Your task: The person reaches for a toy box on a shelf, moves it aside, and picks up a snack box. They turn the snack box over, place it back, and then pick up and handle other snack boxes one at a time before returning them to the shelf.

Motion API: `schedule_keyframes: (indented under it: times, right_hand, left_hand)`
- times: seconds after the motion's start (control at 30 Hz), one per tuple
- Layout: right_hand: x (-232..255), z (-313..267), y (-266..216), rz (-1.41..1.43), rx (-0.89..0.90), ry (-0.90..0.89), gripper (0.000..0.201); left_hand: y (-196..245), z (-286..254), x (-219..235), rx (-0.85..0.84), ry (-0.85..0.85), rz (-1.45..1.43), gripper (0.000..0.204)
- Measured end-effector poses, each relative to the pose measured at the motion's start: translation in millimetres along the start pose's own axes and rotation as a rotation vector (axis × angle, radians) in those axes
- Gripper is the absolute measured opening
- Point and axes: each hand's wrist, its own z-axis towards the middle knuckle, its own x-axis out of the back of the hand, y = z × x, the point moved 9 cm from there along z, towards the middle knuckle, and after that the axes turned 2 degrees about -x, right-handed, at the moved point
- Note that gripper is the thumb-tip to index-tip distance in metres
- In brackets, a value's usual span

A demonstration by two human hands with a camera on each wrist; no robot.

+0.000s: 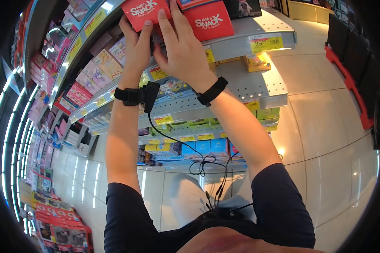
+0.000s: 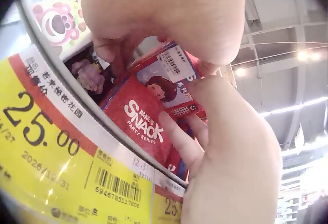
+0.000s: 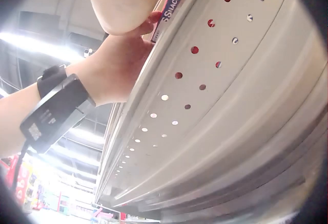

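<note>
A red box lettered "SNACK Party Series" stands at the front edge of the upper shelf. My left hand grips it, thumb on the lower front and fingers at the left side. From the right, my right hand touches its right edge with extended fingers, the thumb lower down and apart from it. Seen from the left wrist, the box front shows between both hands, along with a panel carrying a barcode label. The right wrist view shows only a strip of the box above the shelf lip.
A second red snack box is right of the hands, with a dark box beyond it. Yellow price tags line the perforated metal shelf. Boxes with cartoon pictures stand at the left. A black cable hangs from the left wrist.
</note>
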Motion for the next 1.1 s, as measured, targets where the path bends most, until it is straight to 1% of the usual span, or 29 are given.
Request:
schedule_keyframes:
  times: [0.1,0.17,0.2,0.27,0.3,0.37,0.4,0.47,0.5,0.63,0.7,0.8,0.93,1.03,1.1]
  right_hand:
    - [2,0,0,0.004,0.012,0.032,0.077]
    - [6,0,1,0.021,0.026,0.067,0.072]
    - [6,-1,1,0.021,0.021,0.072,0.072]
    - [5,-1,1,0.017,0.013,0.05,0.071]
    - [7,-1,0,0.014,0.011,0.059,0.071]
    - [6,-1,2,-0.012,-0.008,0.035,0.069]
    - [6,-2,3,-0.015,-0.011,0.046,0.069]
    - [5,-3,3,-0.038,0.022,0.048,0.068]
    - [6,-2,3,-0.04,0.022,0.055,0.068]
    - [12,-3,5,-0.047,0.009,0.051,0.067]
    - [12,-4,5,-0.036,0.002,0.049,0.067]
    - [12,-5,5,-0.047,-0.025,0.044,0.067]
    - [10,-6,4,-0.046,-0.03,0.012,0.073]
    - [5,-7,4,-0.023,-0.036,-0.024,0.078]
    - [3,-7,4,-0.008,-0.048,-0.05,0.08]
  left_hand:
    - [-1,4,4,-0.006,-0.026,0.041,0.061]
    - [-6,5,3,0.066,-0.027,0.028,0.053]
    - [-5,3,2,0.066,-0.033,0.032,0.053]
    - [-4,1,-1,0.128,-0.014,-0.06,0.055]
    - [-8,1,-1,0.124,-0.022,-0.057,0.055]
    - [-16,1,1,0.078,-0.052,0.031,0.062]
    - [-7,-3,-7,0.145,-0.045,-0.045,0.064]
    - [-11,-3,-9,0.112,-0.043,-0.02,0.064]
    - [-6,-2,-10,0.084,-0.029,0.0,0.065]
    - [2,-6,-15,0.128,-0.013,0.026,0.064]
    - [7,-4,-17,0.036,-0.023,0.122,0.062]
    - [3,-1,-16,0.021,-0.007,0.125,0.063]
    - [8,6,-18,0.038,0.013,0.127,0.065]
    - [13,15,-19,0.056,0.043,0.191,0.07]
    - [14,22,-15,0.038,0.07,0.311,0.072]
